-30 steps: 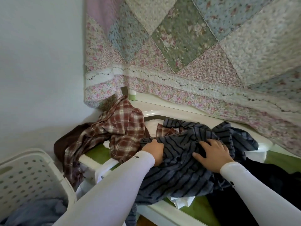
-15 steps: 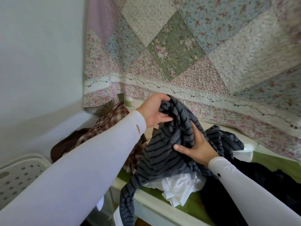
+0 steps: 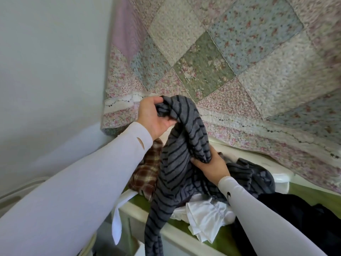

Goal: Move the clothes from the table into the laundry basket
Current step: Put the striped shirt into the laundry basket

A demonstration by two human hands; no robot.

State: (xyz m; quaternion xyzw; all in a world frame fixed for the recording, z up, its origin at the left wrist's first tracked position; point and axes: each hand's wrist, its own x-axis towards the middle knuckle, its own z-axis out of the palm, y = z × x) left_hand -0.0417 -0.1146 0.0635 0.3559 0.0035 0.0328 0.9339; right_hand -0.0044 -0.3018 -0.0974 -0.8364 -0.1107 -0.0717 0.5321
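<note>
A grey garment with dark stripes [image 3: 177,163] hangs lifted above the table. My left hand [image 3: 155,117] grips its top end, raised in front of the quilt. My right hand [image 3: 210,167] holds a lower fold of the same garment. One end of it dangles over the table's front edge. Beneath it lie a red plaid shirt [image 3: 147,174], a white cloth [image 3: 204,218] and a black garment [image 3: 304,222] on the green-topped table [image 3: 184,241]. The laundry basket [image 3: 11,196] shows only as a white rim at the far left, mostly hidden by my left sleeve.
A floral patchwork quilt [image 3: 230,58] hangs behind the table and drapes onto its back edge. A plain pale wall [image 3: 46,71] fills the left side. A white strip of cloth [image 3: 118,218] hangs off the table's left corner.
Both hands gathered the striped garment off the pile and lifted it; my left hand has risen with its top end. The white cloth underneath is uncovered, and the view tilted up.
</note>
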